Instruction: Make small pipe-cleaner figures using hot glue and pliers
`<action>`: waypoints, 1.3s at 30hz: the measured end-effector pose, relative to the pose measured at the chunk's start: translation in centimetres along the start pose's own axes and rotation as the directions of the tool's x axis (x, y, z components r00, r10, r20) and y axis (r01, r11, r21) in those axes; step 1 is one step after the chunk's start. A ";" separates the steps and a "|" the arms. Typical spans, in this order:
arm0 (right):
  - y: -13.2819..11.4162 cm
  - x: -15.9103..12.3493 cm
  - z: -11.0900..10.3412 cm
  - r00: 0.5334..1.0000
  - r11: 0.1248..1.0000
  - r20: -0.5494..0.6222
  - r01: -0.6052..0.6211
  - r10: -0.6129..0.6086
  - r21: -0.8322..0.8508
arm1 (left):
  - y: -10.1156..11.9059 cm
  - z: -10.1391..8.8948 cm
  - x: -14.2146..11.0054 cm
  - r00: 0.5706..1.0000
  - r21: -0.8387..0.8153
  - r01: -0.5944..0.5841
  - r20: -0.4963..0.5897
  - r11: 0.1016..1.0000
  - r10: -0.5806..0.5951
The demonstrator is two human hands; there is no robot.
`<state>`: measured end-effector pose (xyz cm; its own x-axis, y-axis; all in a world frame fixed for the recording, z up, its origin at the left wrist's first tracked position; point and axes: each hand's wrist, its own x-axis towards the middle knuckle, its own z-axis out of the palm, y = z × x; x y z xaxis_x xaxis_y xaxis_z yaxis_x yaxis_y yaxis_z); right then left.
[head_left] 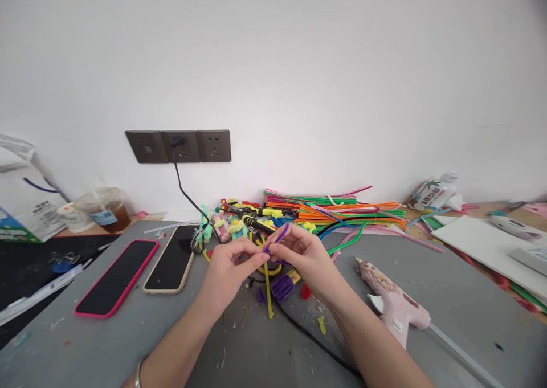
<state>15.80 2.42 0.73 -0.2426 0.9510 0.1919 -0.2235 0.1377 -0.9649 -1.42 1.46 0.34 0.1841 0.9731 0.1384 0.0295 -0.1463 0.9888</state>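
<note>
A purple pipe cleaner (281,233) is pinched between my two hands above the middle of the grey mat. My left hand (235,262) closes thumb and forefinger on it from the left. From the right, my right hand (301,251) grips it between thumb and fingers, and one end sticks up past the fingertips. Just below the hands hangs or lies a yellow-green strip (268,297); whether it joins the purple piece I cannot tell. A bundled purple fuzzy piece (282,286) lies on the mat under my right hand.
A pink glue gun (391,302) lies at right, its nozzle toward the hands. Two phones, one pink-cased (117,280) and one cream-cased (171,260), lie at left. Bundles of coloured pipe cleaners (350,212) rest by the wall. A black cable (311,334) crosses the mat. A drink cup (105,211) stands far left.
</note>
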 end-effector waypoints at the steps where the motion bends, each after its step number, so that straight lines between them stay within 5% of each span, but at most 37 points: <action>1: 0.0 0.0 0.0 1.000 1.000 0.001 -0.003 0.003 0.010 | 0.0 0.0 0.0 1.000 -0.006 0.003 -0.005 1.000 -0.003; 11: -0.1 -0.1 0.1 1.000 1.000 0.026 -0.001 0.001 0.000 | 0.6 -0.1 -0.1 0.993 -0.052 0.082 0.094 0.995 -0.077; 15: 0.2 -0.1 0.3 0.985 0.986 -0.071 0.157 -0.160 -0.050 | 0.3 0.5 -0.2 0.972 -0.267 0.236 0.044 0.934 -0.233; 18: 0.6 -0.6 0.8 0.916 0.910 -0.098 0.364 -0.388 -0.201 | 0.3 0.9 -0.3 0.945 -0.466 0.303 0.037 0.831 -0.324; 21: 0.6 -1.2 1.3 0.801 0.707 0.033 0.546 -0.597 -0.449 | 0.3 1.2 -0.5 0.924 -0.620 0.343 0.088 0.706 -0.372; 24: 0.3 -1.4 1.4 0.698 0.504 0.185 0.650 -0.692 -0.568 | 0.4 1.4 -0.6 0.903 -0.716 0.377 0.144 0.587 -0.405; 26: 0.1 -1.4 1.2 0.672 0.451 0.224 0.671 -0.706 -0.589 | 0.4 1.5 -0.7 0.894 -0.756 0.387 0.166 0.527 -0.417; 33: -0.1 -1.3 1.0 0.688 0.468 0.220 0.659 -0.692 -0.589 | 0.4 1.3 -0.7 0.896 -0.783 0.383 0.185 0.490 -0.404; 39: -0.2 -1.5 1.3 0.772 0.642 0.099 0.585 -0.628 -0.495 | 0.5 1.2 -0.5 0.908 -0.765 0.382 0.204 0.519 -0.367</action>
<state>14.93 0.63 0.90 -0.1402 0.6207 0.7714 0.1821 0.7819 -0.5961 -0.31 0.64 0.72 0.3567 0.9006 -0.2482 -0.6659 0.4315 0.6086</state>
